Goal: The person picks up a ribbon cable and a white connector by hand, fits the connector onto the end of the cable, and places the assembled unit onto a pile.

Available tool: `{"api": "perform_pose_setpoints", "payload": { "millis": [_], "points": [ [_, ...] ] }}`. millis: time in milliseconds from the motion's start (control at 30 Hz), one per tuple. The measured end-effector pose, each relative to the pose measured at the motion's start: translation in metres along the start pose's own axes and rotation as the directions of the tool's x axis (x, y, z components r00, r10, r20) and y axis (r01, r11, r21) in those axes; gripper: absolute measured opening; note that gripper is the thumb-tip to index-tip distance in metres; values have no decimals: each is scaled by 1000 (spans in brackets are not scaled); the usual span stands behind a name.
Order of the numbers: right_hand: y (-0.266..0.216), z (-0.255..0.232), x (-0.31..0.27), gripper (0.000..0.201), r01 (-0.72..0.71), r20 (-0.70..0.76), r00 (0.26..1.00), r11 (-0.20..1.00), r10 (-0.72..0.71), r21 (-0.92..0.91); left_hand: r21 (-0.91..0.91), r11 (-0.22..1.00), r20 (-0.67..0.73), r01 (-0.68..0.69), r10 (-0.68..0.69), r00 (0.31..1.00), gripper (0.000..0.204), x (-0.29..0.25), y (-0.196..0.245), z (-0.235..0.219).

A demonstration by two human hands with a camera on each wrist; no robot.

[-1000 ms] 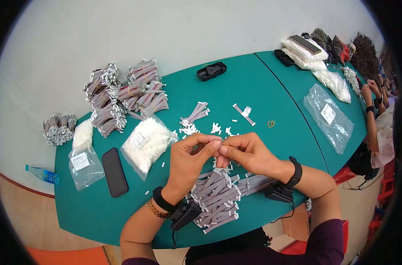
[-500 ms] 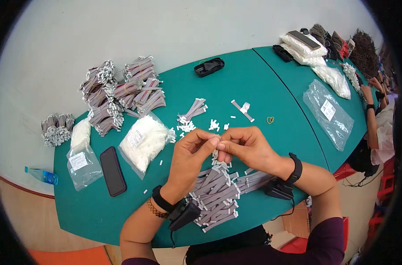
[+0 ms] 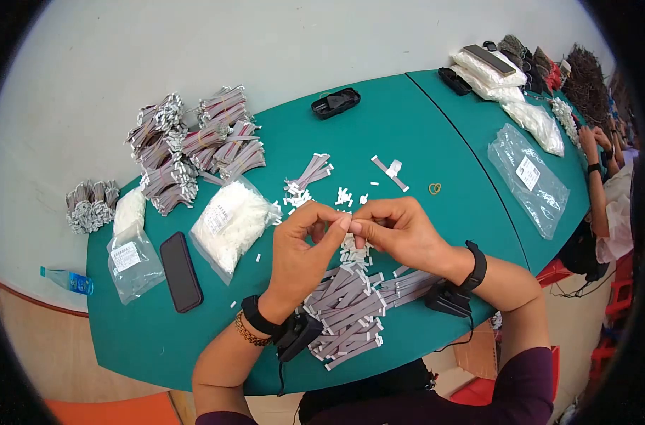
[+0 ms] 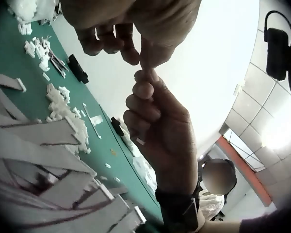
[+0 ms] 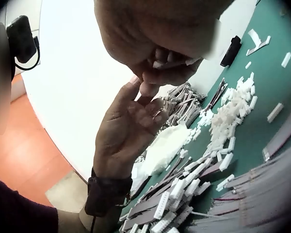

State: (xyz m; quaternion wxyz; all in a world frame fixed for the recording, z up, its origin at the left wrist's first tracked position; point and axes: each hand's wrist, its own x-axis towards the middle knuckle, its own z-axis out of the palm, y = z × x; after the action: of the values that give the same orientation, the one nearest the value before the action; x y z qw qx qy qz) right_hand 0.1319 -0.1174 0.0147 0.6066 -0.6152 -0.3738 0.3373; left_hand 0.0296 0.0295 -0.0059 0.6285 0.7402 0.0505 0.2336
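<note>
Above the pile of short grey ribbon cables [image 3: 347, 312], my left hand [image 3: 296, 251] and right hand [image 3: 413, 239] meet fingertip to fingertip. Thumb and index finger of each hand pinch together at one tiny spot; what sits there is hidden by the fingertips, so I cannot tell its kind. A small white connector housing [image 4: 140, 141] shows at the curled fingers of the right hand in the left wrist view. Loose white connector housings [image 5: 233, 114] lie heaped on the table just beyond the cables.
Bundled cables [image 3: 163, 152] are stacked at the back left. Near them lie a bag of white pieces [image 3: 230, 225], a phone [image 3: 181, 272] and another bag [image 3: 132, 258]. A black case [image 3: 335, 103], rubber bands [image 3: 435, 188] and a clear bag [image 3: 528, 180] lie farther off. Another person sits at right.
Both hands stay joined at the fingertips, with only slight finger shifts. The right hand's lower fingers have drawn back a little from the left hand, uncovering more of the white pieces below.
</note>
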Motion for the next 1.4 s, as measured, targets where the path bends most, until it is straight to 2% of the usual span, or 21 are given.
{"api": "perform_pose_setpoints", "payload": {
  "millis": [33, 133, 233, 267, 367, 467, 567, 667, 867, 1067, 1267, 1333, 1367, 1400],
  "points": [
    [1, 0, 0, 18, 17, -7, 1000, 1000, -16, 8, 46, 999, 11, -12, 11, 1000, 10, 1, 0, -2],
    [5, -3, 2, 18, 50, -27, 998, 999, -49, 21, -45, 995, 38, 85, -84, 996, 12, 9, 9, -6],
    [4, -5, 3, 17, 30, -35, 999, 999, -29, 37, 31, 994, 51, 105, -106, 993, 15, 19, -9, -22],
    [4, -5, 4, 17, 18, -35, 999, 999, -16, 45, 148, 978, 83, 146, -159, 984, 17, 20, -15, -30],
    [4, -4, 4, 16, 8, -25, 1000, 999, -7, 53, 510, 851, 17, 126, -156, 988, 14, 19, -30, -34],
    [3, -3, 3, 16, 9, -12, 1000, 998, -9, 67, 598, 801, -2, 18, -21, 1000, 13, 18, -36, -28],
    [5, -3, 4, 16, 12, -6, 1000, 997, -12, 72, 646, 761, 10, -68, 80, 997, 15, 18, -41, -29],
    [5, -2, 3, 17, -1, -5, 1000, 998, 1, 67, 680, 733, 17, -8, -5, 1000, 12, 17, -36, -28],
    [6, -1, 3, 17, 11, 6, 1000, 998, -12, 59, 744, 666, 14, 43, -80, 997, 11, 17, -34, -27],
    [7, 0, 2, 16, 3, 13, 1000, 997, -4, 73, 752, 657, 1, 45, -69, 998, 6, 16, -36, -24],
    [5, -3, 4, 15, -28, -1, 1000, 992, 28, 125, 650, 758, 25, 51, -89, 996, 7, 17, -25, -27],
    [6, -4, 5, 15, -24, -2, 1000, 988, 24, 152, 369, 912, 49, 181, -214, 976, 8, 19, -18, -31],
    [6, -4, 5, 16, -22, -4, 1000, 986, 23, 165, 212, 945, 77, 249, -270, 960, 8, 19, -15, -32],
    [6, -4, 4, 16, -14, -10, 1000, 986, 16, 167, 82, 964, 94, 252, -259, 961, 9, 19, -11, -31]
  ]
}}
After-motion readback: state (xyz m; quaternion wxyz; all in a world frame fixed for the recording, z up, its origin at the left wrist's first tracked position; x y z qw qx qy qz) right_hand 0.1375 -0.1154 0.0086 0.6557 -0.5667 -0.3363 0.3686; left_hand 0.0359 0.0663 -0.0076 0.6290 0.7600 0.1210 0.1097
